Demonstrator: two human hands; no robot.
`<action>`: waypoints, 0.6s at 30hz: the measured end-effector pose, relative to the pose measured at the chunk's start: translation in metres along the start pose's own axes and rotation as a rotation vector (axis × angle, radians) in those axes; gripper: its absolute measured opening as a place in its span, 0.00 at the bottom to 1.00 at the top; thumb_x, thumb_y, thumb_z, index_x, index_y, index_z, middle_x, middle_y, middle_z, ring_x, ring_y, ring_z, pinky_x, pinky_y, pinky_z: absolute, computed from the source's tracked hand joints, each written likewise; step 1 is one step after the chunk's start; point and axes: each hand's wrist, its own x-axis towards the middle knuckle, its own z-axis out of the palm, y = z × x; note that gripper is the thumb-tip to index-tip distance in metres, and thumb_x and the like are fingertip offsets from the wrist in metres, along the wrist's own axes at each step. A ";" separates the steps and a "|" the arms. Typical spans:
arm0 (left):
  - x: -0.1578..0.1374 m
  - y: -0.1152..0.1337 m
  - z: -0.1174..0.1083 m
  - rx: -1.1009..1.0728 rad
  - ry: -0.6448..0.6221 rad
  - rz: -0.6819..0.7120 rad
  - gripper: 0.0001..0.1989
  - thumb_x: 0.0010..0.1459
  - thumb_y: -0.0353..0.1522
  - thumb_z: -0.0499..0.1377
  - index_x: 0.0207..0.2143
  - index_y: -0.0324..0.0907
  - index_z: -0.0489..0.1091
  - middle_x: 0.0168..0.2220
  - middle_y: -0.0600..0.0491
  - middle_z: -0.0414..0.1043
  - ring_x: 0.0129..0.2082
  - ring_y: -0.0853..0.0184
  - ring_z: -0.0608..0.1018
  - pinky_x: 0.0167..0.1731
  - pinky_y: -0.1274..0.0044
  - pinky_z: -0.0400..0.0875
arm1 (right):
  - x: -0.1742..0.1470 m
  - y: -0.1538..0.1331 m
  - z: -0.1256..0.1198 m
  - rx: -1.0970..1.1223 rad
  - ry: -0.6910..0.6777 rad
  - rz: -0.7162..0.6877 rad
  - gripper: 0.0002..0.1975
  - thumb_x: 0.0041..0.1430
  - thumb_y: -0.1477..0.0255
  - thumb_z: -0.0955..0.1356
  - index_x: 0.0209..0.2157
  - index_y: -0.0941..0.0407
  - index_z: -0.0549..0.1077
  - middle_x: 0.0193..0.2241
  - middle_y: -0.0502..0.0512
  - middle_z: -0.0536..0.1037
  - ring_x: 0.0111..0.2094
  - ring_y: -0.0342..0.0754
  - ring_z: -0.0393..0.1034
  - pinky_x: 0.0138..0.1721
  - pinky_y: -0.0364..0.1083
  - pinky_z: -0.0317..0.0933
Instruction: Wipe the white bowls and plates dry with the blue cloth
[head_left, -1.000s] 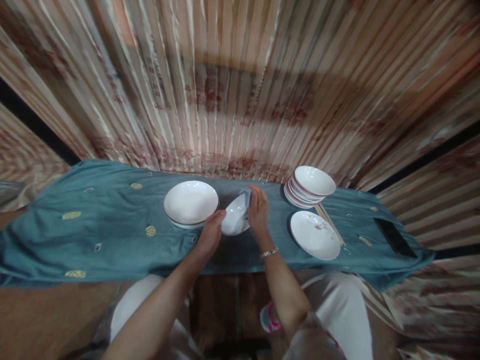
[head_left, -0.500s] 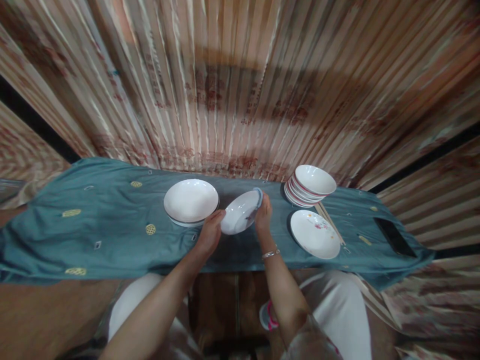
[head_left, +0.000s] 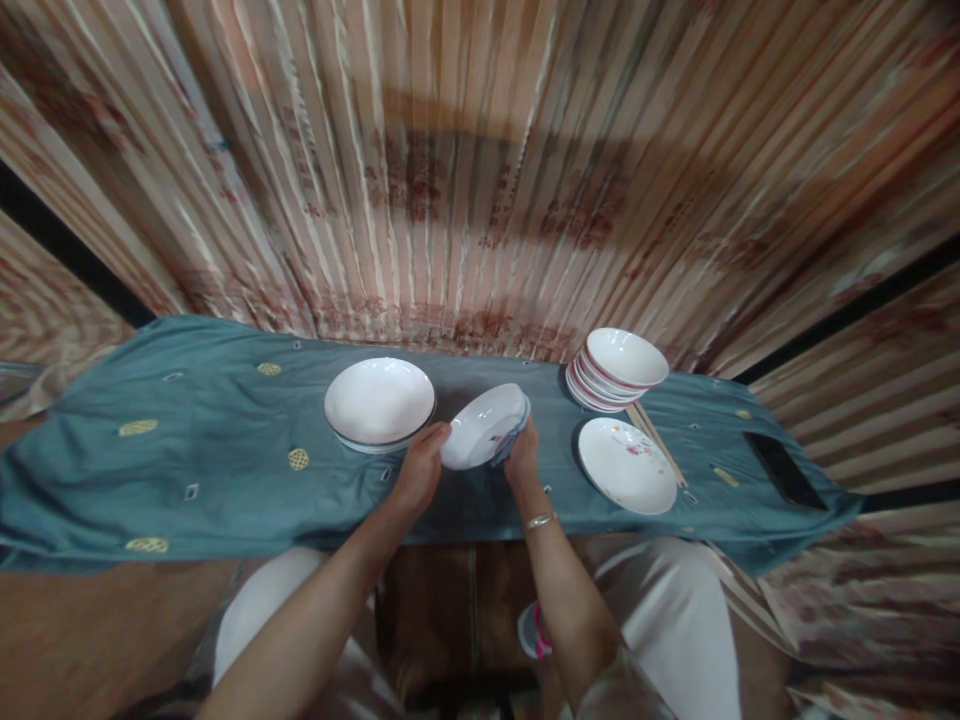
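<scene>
A white plate (head_left: pixel 480 428) with a small dark mark is tilted above the cloth-covered table, held between my hands. My left hand (head_left: pixel 422 465) pinches its left edge, thumb on the upper face. At the right edge, my right hand (head_left: pixel 523 455) presses a bluish cloth (head_left: pixel 519 438) against the underside of the rim; most of its fingers are hidden behind the plate. Close to my left hand, large white dishes (head_left: pixel 380 400) with a dark rim sit stacked. Right of my right hand lies a white plate with a flower pattern (head_left: pixel 626 475).
Red-rimmed white bowls (head_left: pixel 626 358) stand stacked at the back right, with wooden chopsticks (head_left: pixel 658 445) beside them. A black phone (head_left: pixel 784 470) lies near the right end of the green tablecloth (head_left: pixel 232 440). A pleated curtain (head_left: pixel 465 200) hangs right behind the table.
My right hand has slid with the cloth from the plate's upper right rim down and round to its underside. My left hand keeps its grip on the left edge.
</scene>
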 end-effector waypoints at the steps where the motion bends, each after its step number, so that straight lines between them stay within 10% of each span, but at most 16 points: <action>1: -0.001 -0.001 0.001 0.000 -0.006 0.000 0.13 0.41 0.37 0.70 0.20 0.41 0.71 0.21 0.56 0.70 0.28 0.67 0.73 0.32 0.76 0.68 | 0.002 -0.004 0.000 0.026 0.022 0.035 0.27 0.62 0.48 0.57 0.38 0.56 0.75 0.29 0.52 0.80 0.34 0.47 0.76 0.39 0.49 0.73; 18: -0.005 -0.039 -0.002 0.189 -0.199 -0.061 0.11 0.45 0.40 0.69 0.26 0.41 0.76 0.30 0.51 0.76 0.38 0.61 0.75 0.44 0.73 0.68 | 0.057 -0.058 -0.042 -0.098 0.136 -0.088 0.20 0.57 0.56 0.65 0.31 0.59 0.77 0.26 0.50 0.76 0.35 0.48 0.70 0.44 0.48 0.64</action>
